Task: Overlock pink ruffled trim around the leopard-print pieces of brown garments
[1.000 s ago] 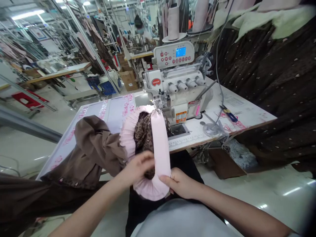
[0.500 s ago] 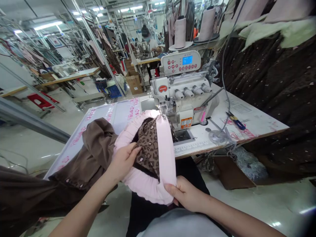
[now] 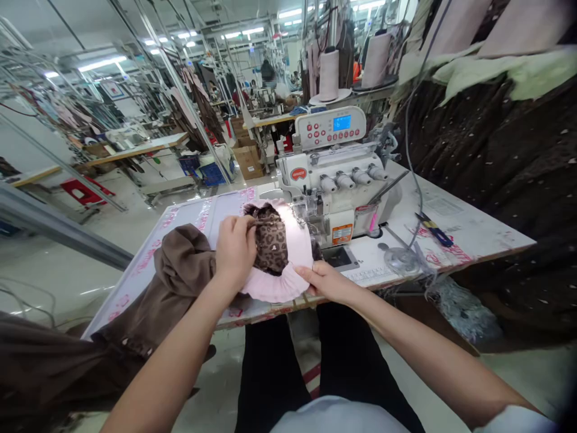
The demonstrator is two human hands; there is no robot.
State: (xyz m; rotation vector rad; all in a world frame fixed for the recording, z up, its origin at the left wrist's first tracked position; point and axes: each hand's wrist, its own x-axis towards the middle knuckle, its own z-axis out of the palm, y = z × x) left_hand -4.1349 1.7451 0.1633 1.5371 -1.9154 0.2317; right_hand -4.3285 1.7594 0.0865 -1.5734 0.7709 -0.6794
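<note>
A pink ribbed band [image 3: 276,287] forms a loop at the front of the sewing machine [image 3: 333,180], its far right part under the machine's lit needle area. Inside the loop shows brown leopard-print fabric [image 3: 273,246]. My left hand [image 3: 235,246] is closed on the leopard-print fabric's edge at the loop's left side. With thumb on top, my right hand [image 3: 322,279] pinches the pink band at its near right corner. Plain brown cloth [image 3: 180,270] spreads from the loop to the left, over the table edge.
Thread snips [image 3: 435,230] lie on the white table [image 3: 473,222] to the right. Thread cones [image 3: 329,75] stand behind the machine. Dark brown fabric [image 3: 496,138] hangs at the right. A metal pole [image 3: 63,213] crosses on the left.
Both hands have moved forward, toward the machine. The pink loop has gone from stretched toward me to lying closer to the needle area. My left hand has shifted its grip up the fabric edge.
</note>
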